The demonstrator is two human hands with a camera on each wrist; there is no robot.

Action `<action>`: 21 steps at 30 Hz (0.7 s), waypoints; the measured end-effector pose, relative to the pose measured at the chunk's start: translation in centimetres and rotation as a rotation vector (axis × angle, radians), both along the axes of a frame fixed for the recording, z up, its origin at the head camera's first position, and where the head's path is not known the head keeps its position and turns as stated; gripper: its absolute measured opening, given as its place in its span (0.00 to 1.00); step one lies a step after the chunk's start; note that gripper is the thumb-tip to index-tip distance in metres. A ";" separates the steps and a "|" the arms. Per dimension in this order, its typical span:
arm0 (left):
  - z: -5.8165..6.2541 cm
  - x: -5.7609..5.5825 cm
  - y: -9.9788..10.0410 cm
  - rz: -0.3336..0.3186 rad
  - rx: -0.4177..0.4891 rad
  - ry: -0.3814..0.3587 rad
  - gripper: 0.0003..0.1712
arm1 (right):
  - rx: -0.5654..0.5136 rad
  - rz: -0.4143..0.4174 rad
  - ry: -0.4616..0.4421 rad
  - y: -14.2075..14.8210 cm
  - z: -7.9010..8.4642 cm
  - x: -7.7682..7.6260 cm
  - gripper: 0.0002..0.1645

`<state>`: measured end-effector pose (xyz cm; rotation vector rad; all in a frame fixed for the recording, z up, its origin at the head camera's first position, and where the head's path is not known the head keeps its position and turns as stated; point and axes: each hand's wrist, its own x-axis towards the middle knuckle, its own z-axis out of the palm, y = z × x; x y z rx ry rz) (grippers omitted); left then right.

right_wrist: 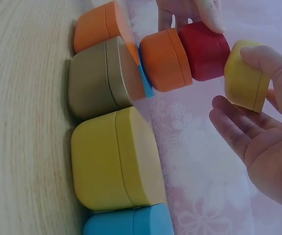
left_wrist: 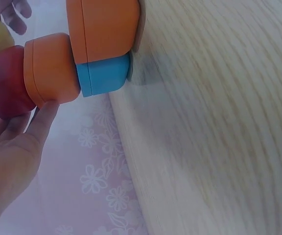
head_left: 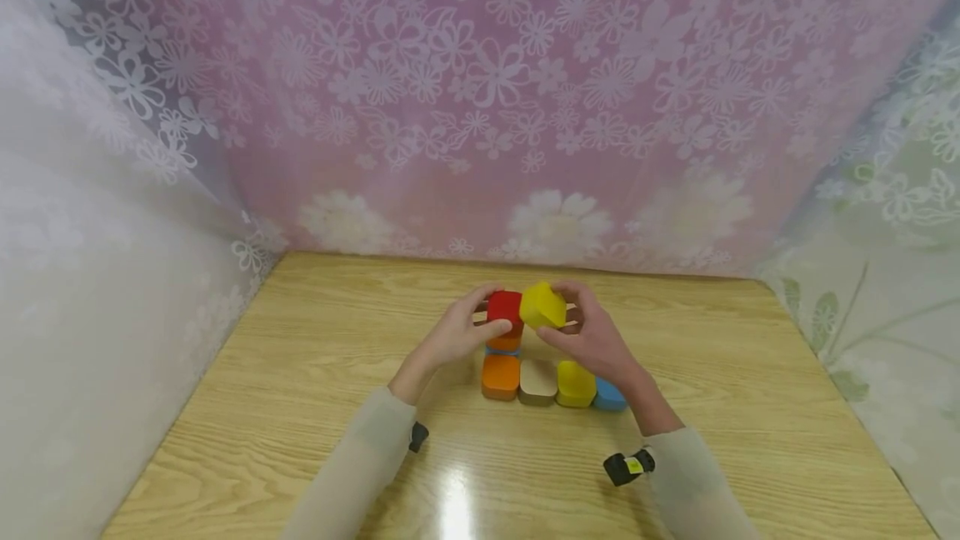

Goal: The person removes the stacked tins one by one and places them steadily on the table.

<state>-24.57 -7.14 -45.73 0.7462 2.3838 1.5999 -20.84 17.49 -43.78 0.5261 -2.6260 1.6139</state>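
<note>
My left hand (head_left: 455, 332) holds a small red box (head_left: 505, 307) with rounded corners and a lid-like seam, its thumb on the near side. The red box sits on an orange box (left_wrist: 53, 68), which one fingertip touches, with a blue box (left_wrist: 105, 76) beneath. My right hand (head_left: 597, 338) grips a yellow box (head_left: 542, 307), tilted, thumb on one side and fingers on the other. That yellow box is right beside the upper part of the red one, overlapping its edge in the right wrist view.
In front of the stack a row stands on the wooden table (head_left: 300, 407): an orange box (head_left: 500, 377), a grey-brown box (head_left: 537, 382), a yellow box (head_left: 575, 383) and a blue box (head_left: 610, 395). A flowered pink curtain (head_left: 450, 107) hangs behind the table.
</note>
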 end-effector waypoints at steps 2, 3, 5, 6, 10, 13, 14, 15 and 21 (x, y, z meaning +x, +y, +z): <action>-0.1 -0.1 0.0 -0.002 0.009 -0.006 0.38 | -0.004 0.003 -0.008 0.1 -0.1 0.0 0.42; -0.1 -0.1 0.0 -0.002 0.012 -0.010 0.38 | -0.004 0.005 -0.012 0.2 -0.1 0.0 0.42; -0.1 -0.1 0.0 0.006 0.005 -0.010 0.38 | 0.003 0.004 -0.016 0.4 -0.3 0.0 0.43; -0.1 -0.1 0.0 0.012 -0.004 -0.009 0.37 | 0.005 0.001 -0.021 0.5 -0.5 -0.1 0.44; 0.0 -0.1 0.0 0.035 -0.042 -0.001 0.37 | 0.039 -0.005 -0.031 0.8 -1.1 -0.1 0.45; 0.0 0.0 0.0 0.038 -0.051 0.003 0.37 | 0.078 0.005 -0.028 1.0 -1.6 -0.1 0.45; 0.0 0.0 0.0 0.036 -0.047 0.000 0.37 | 0.091 0.010 -0.028 1.0 -1.8 -0.1 0.44; 0.0 0.0 0.0 0.032 -0.040 -0.003 0.37 | 0.100 0.015 -0.030 1.0 -1.9 0.0 0.44; 0.0 -0.1 0.0 0.023 -0.012 -0.009 0.37 | 0.149 0.029 -0.045 0.9 -2.0 0.0 0.45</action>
